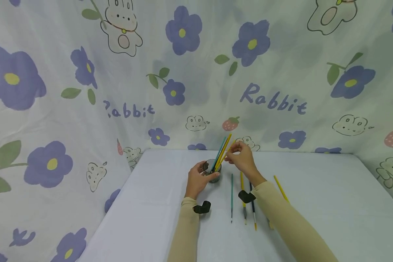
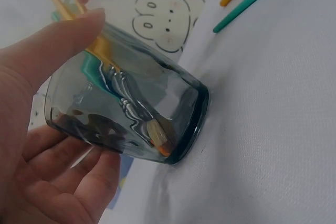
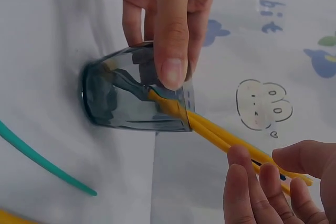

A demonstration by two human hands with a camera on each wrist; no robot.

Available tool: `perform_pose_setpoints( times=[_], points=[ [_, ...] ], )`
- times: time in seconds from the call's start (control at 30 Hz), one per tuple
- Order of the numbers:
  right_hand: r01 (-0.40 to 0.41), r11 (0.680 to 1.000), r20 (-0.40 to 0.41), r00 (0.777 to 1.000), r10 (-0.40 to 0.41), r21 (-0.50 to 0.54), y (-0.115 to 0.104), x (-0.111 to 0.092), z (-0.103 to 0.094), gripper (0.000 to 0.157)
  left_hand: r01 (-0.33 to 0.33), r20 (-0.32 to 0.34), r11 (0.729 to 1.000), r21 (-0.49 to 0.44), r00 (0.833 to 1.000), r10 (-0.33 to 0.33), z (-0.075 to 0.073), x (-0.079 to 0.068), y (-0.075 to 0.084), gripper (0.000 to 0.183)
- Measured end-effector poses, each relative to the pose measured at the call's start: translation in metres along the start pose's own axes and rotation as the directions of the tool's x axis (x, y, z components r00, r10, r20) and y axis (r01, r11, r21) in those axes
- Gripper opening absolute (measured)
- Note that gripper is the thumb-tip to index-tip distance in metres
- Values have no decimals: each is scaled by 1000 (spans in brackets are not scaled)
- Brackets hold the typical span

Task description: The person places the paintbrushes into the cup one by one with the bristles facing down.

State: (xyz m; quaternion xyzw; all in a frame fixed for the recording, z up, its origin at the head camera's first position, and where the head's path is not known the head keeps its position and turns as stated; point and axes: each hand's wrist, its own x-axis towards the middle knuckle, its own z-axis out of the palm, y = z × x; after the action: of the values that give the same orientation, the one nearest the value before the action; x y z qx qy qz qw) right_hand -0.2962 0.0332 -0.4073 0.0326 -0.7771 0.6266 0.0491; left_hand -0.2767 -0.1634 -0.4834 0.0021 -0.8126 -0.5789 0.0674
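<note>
Thumb on one side, fingers on the other: the left hand (image 1: 197,180) grips the smoky blue-grey glass tumbler (image 2: 173,85), which seems to stand upright on the white cloth-covered table (image 1: 144,218), probably braced so it can't tip. And over the rim, the right hand (image 1: 243,160) pinches a slim yellow-handled paintbrush (image 1: 223,158) high on its shaft, likely leaving room for the brush to lean inside the glass. Beside it, a second yellow-handled brush (image 1: 225,149) and a teal-handled one (image 1: 218,154) slant against the rim, bristles down by the base. Nearer the person, a loose teal brush (image 1: 231,198) and a dark-handled brush (image 1: 253,209) lie on the cloth, handles pointing away, perhaps for easy picking; the right sleeve (image 1: 288,218) hides part of this group.
</note>
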Motion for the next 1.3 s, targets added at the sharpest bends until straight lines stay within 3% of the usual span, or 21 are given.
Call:
perform_pose_setpoints(
  times=[0.23,0.43,0.9,1.3],
  points=[
    [21,999,-2,1000,-21,26,-4,-3,-15,27,9,-3,1000,-1,1000,-9,1,0,-1,82],
    [32,999,-18,999,-31,43,-5,-9,-42,30,10,4,1000,11,1000,-10,2,0,-1,80],
    [30,980,-86,995,-48,-198,13,-46,-109,36,-7,5,1000,3,1000,7,0,-1,0,81],
    [-34,970,-133,991,1,-243,43,-73,-142,40,-9,11,1000,0,1000,9,-1,-1,2,81]
  ],
)
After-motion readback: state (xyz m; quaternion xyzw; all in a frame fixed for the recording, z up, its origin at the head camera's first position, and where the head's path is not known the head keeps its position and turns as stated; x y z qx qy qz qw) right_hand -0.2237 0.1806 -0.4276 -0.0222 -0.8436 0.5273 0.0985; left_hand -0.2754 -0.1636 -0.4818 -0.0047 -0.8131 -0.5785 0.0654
